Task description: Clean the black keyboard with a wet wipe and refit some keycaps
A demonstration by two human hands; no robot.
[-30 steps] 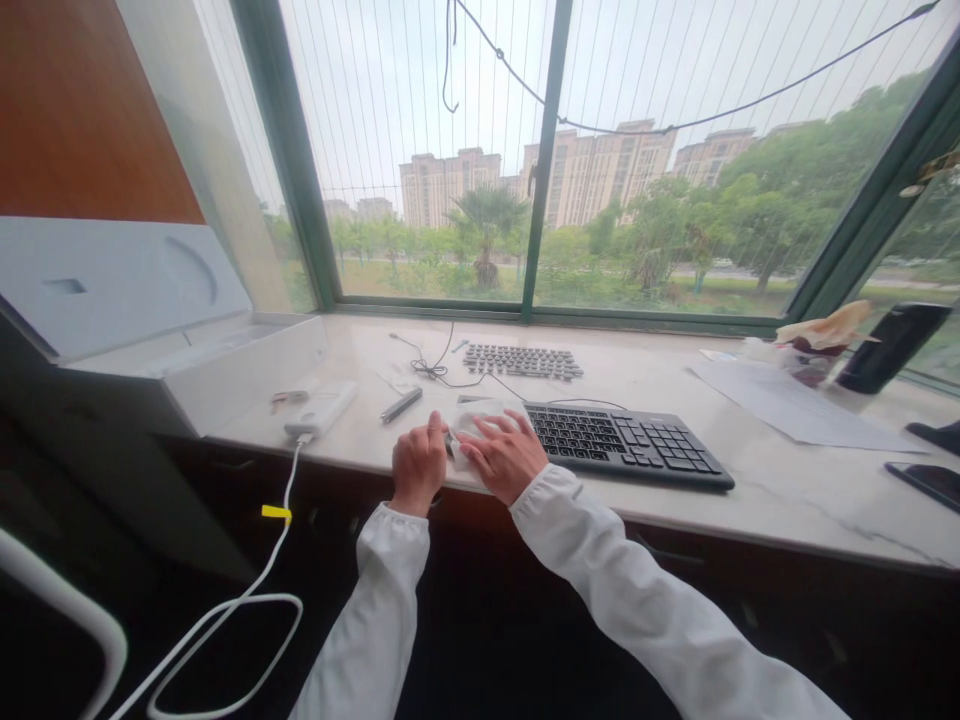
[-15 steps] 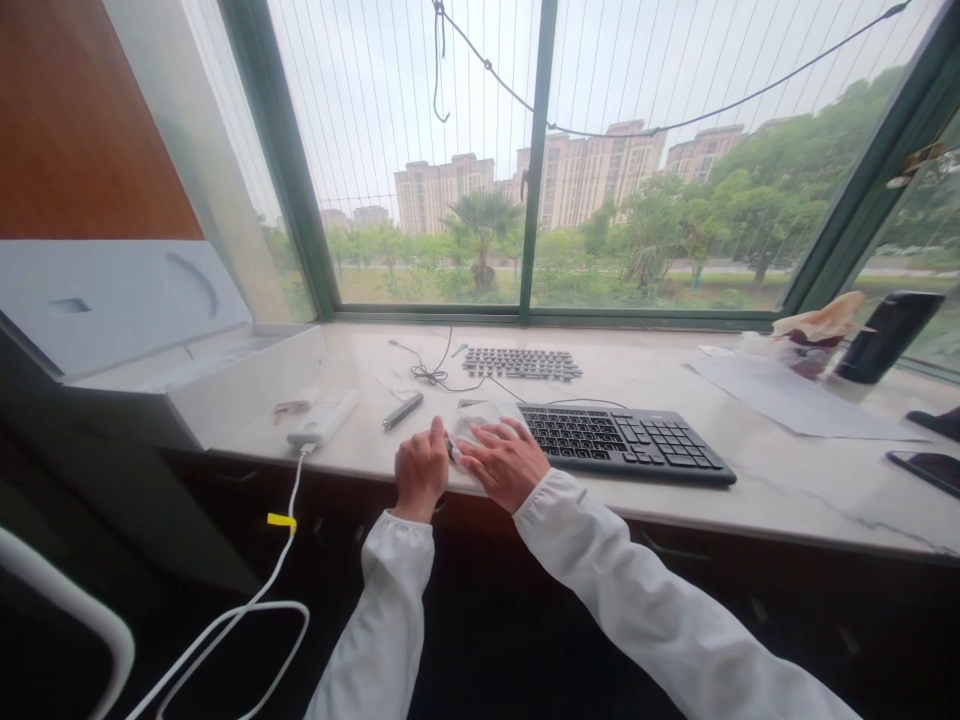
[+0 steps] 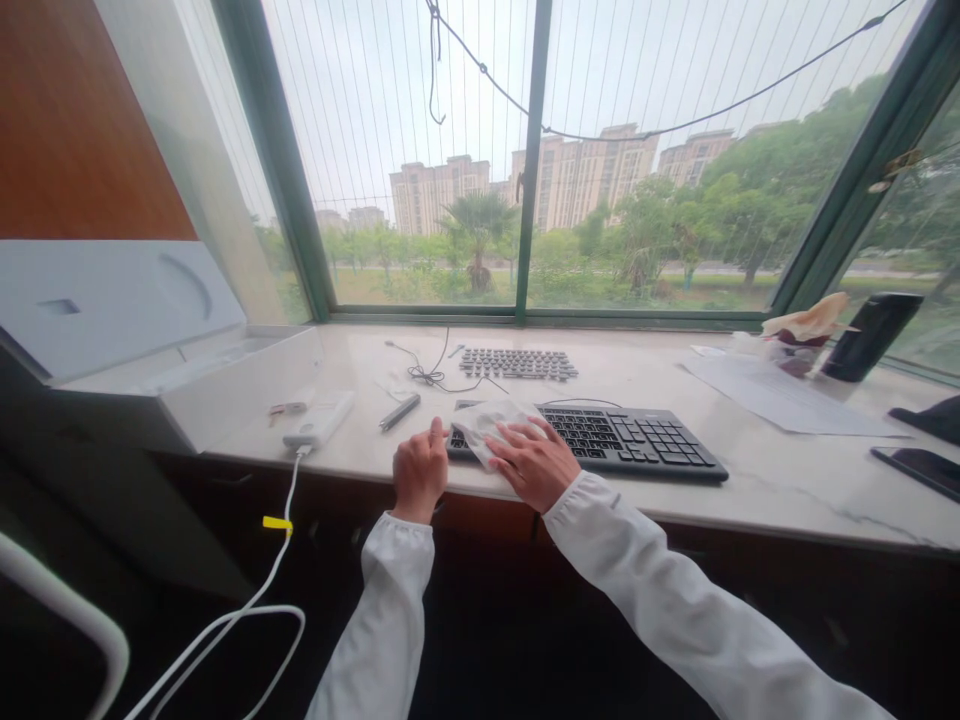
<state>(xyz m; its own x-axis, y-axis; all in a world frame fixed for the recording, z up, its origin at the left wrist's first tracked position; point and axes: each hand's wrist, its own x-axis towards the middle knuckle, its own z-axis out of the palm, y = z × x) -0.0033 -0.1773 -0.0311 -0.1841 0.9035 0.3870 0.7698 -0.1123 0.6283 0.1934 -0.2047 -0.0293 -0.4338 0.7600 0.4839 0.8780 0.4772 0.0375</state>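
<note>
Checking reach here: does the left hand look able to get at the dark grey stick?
Probably yes: the dark grey stick lies close beyond the left hand, with nothing visible between them, though that hand would likely have to leave the keyboard.

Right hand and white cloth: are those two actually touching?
Touching. The head view shows it: the right hand lies over the white cloth, its fingers resting on top without visible gap.

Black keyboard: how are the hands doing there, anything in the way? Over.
Right hand on white tissue, over the keyboard. Left hand at keyboard's left end. Loose keycaps and thin cable behind, clear of both hands.
</note>
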